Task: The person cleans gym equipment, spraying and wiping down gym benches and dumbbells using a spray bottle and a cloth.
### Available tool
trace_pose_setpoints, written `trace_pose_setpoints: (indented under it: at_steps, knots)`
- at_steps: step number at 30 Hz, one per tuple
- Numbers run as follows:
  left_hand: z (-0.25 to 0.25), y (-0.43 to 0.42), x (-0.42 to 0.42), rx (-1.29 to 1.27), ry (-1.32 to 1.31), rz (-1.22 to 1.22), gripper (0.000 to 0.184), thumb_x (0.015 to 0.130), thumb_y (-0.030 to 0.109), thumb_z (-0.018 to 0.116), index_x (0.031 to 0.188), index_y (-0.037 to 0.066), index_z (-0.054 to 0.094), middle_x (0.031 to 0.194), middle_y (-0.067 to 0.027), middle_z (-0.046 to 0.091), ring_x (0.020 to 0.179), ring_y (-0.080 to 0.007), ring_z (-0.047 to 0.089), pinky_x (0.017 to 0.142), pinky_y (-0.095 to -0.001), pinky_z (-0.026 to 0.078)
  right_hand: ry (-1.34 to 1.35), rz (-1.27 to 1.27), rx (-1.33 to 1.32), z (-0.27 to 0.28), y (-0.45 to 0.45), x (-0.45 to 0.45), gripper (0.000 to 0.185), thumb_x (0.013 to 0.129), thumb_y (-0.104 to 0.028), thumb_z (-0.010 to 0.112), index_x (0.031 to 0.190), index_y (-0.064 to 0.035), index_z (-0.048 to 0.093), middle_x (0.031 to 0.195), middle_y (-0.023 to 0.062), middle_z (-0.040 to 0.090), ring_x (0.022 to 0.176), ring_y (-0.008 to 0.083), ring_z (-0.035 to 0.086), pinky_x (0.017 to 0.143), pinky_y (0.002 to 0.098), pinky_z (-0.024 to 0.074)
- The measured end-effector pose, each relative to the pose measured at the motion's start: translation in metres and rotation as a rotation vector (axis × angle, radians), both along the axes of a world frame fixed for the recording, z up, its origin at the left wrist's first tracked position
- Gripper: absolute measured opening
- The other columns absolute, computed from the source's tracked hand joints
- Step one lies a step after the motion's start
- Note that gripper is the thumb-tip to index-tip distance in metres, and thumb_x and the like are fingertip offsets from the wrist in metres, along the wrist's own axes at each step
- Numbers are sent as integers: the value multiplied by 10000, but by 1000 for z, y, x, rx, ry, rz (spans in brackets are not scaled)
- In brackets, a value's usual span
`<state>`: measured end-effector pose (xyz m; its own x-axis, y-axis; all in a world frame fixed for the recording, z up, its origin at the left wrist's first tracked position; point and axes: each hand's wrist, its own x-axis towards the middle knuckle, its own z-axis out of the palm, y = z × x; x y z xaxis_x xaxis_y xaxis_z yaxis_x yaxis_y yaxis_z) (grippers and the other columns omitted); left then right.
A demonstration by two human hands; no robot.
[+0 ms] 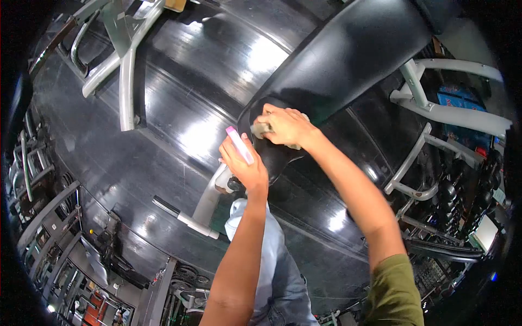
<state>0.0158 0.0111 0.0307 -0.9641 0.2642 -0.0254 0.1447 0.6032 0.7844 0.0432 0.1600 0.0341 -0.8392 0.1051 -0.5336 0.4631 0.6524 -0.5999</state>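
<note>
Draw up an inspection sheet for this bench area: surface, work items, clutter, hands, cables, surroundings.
Surface: black pad, glossy; wear can't be judged
Work items: bottle, pink-topped; cloth at pad's near end
Clutter: blue item by right-side frame
Hands: left hand holds bottle; right hand grips cloth
Cables: nothing seen
Surroundings: dark floor, pale machine frames, dumbbells at right

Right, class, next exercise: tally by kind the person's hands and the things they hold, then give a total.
Hands: 2, the left hand and the right hand
Pink-topped container: 1, in the left hand
Pale cloth: 1, in the right hand
Total: 4
</note>
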Motion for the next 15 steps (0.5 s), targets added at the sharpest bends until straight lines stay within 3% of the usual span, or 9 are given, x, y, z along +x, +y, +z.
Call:
trace_pose_setpoints:
  at_steps: [4,6,7,9,12,13,15]
  knots:
    - [-5,-1,0,10,26,-18,299,962,167,565,1125,-80,526,1024,-218,535,991,-374,503,874,-443,391,-3,41,94,-15,-24,-18,325,735,-243,656,1036,-135,715,1207,125,586,1060,364,612,890,466,492]
    - [-7,-3,2,-2,82,10,295,966,192,565,1095,-71,532,997,-206,530,972,-366,501,871,-448,386,114,25,97,-24,-43,-17,246,798,-282,640,967,-109,688,1062,114,608,908,354,646,794,468,502]
    - [-7,-4,2,-1,79,1,295,966,192,565,1095,-71,532,997,-206,530,972,-366,501,871,-448,386,130,82,106,-25,-44,-14,301,819,-302,637,1047,-113,687,1108,106,600,941,338,643,823,442,498]
    - [-6,-6,5,-7,52,60,284,953,258,587,1096,13,574,1040,-147,562,1063,-384,545,1090,-600,230,141,83,24,-16,-35,-1,326,820,-306,641,1088,-124,683,1124,101,596,963,332,636,836,432,496]
    - [-4,-6,5,45,64,59,274,943,241,603,1097,16,577,1047,-142,563,1055,-376,548,1086,-596,238,110,35,-99,10,-30,26,379,815,-289,658,1162,-136,671,1140,91,579,1035,306,605,872,405,483]
    - [-3,-6,4,51,116,36,295,959,205,583,1086,-58,537,979,-200,522,956,-365,500,865,-456,380,184,-61,-137,16,-32,41,387,788,-268,678,1152,-138,677,1126,92,582,1018,305,610,868,395,486]
    - [-8,-8,5,99,126,29,279,952,183,593,1080,-59,540,976,-200,522,950,-366,503,859,-452,384,278,-236,-136,29,-43,71,392,755,-219,716,1135,-131,682,1107,90,582,988,301,617,857,380,490]
